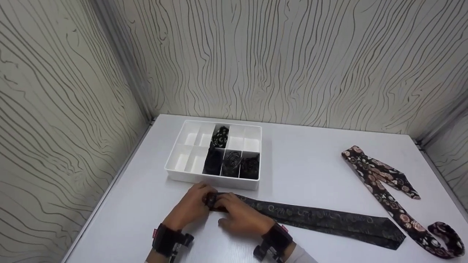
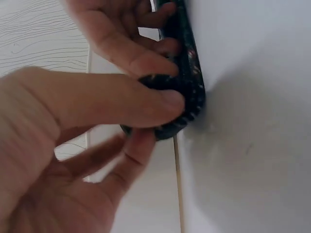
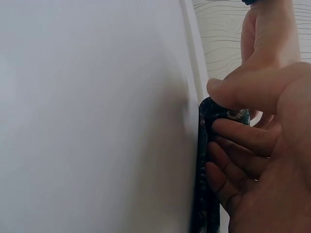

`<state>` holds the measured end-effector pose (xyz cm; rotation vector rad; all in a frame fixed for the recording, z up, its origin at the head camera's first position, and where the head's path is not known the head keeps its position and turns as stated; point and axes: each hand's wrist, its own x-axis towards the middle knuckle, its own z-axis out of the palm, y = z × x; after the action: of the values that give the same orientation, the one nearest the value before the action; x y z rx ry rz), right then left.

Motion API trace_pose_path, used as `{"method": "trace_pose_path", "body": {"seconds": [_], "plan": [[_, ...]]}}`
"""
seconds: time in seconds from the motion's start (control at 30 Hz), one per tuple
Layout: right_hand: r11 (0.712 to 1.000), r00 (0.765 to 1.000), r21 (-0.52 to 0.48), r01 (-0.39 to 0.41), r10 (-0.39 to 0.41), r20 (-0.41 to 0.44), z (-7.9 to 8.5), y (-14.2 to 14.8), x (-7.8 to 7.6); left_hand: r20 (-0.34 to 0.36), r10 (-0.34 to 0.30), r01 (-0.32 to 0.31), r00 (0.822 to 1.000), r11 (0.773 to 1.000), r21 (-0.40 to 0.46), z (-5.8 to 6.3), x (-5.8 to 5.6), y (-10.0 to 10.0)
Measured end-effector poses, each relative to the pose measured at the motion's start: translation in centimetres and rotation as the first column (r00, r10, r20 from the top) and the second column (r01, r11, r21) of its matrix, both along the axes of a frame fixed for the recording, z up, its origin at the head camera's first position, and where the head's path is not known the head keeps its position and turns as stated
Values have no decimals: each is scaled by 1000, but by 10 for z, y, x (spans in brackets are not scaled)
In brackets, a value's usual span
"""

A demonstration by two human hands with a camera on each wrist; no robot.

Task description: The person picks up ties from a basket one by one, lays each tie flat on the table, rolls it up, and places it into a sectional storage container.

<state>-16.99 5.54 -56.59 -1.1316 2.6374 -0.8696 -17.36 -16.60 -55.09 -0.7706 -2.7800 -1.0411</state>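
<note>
A dark patterned necktie (image 1: 321,219) lies lengthwise across the table, its left end wound into a small roll (image 2: 194,99). My left hand (image 1: 190,206) pinches this roll between thumb and fingers. Close beside it, my right hand (image 1: 243,217) rests its slightly bent fingers (image 3: 238,133) on the tie where the strip meets the roll. The right thumb stands apart from the fingers in the head view. Part of the roll is hidden behind the hands.
Just beyond the hands stands a white divided box (image 1: 212,179), with rolled dark ties (image 1: 232,162) in several compartments. A floral necktie (image 1: 387,201) lies at the right, one end curled. Patterned walls (image 1: 256,65) stand behind and at the sides.
</note>
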Motion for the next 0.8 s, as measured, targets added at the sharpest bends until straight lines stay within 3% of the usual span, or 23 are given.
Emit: {"method": "trace_pose_path", "body": {"seconds": [0.17,0.3,0.43,0.67,0.8], "plan": [[983,987,-89,163,-163,9,1,-4,-3,-7,-12,12,1000,1000,-21,-1,-1,5],[957,960,-97,273,-277,-36,2,-9,-5,44,-15,15,999,1000,-2,-1,-2,11],[954,947,-30,299,-301,-112,1,-8,-7,77,5,-6,997,1000,13,-3,0,14],[956,945,-3,294,-292,-146,0,1,-7,-36,26,-29,999,993,-111,-5,3,15],[950,940,16,311,-306,-148,-2,7,-6,2,9,-9,1000,995,-94,-7,2,18]]}}
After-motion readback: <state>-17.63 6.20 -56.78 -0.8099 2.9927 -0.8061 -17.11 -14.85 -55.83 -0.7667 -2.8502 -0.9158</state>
